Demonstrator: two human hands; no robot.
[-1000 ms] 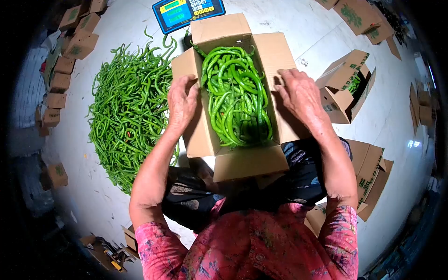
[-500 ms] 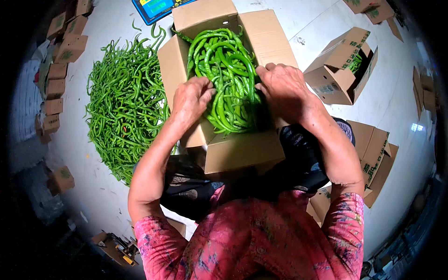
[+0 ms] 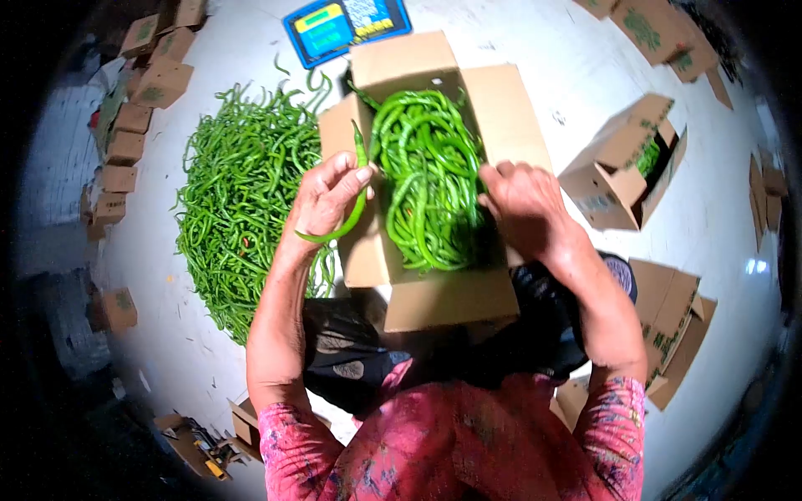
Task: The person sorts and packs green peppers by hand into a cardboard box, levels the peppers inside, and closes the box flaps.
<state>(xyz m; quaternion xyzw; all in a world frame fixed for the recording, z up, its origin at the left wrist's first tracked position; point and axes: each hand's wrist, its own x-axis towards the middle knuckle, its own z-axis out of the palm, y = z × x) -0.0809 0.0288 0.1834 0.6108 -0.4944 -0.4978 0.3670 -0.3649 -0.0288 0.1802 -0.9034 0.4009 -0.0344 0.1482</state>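
Observation:
An open cardboard box (image 3: pixel 451 302) stands upright before me, its flaps spread. Long green peppers (image 3: pixel 426 179) fill much of it. My left hand (image 3: pixel 327 196) pinches one curved green pepper (image 3: pixel 360 149) above the left flap. At the right side of the box, my right hand (image 3: pixel 528 209) has its fingers curled by the inner edge; whatever they hold, if anything, is hidden. A large heap of green peppers (image 3: pixel 242 200) lies on the floor to the left of the box.
Beyond the box is a blue digital scale display (image 3: pixel 347 29). Two open cartons, one (image 3: pixel 610 167) with peppers inside and another (image 3: pixel 668 313) nearer me, stand on the right. More boxes (image 3: pixel 125 146) line the far left; tools (image 3: pixel 209 451) lie at lower left.
My left hand has moved out of the box with a pepper now in its fingers. The right hand has curled more at the right edge. The camera view has shifted.

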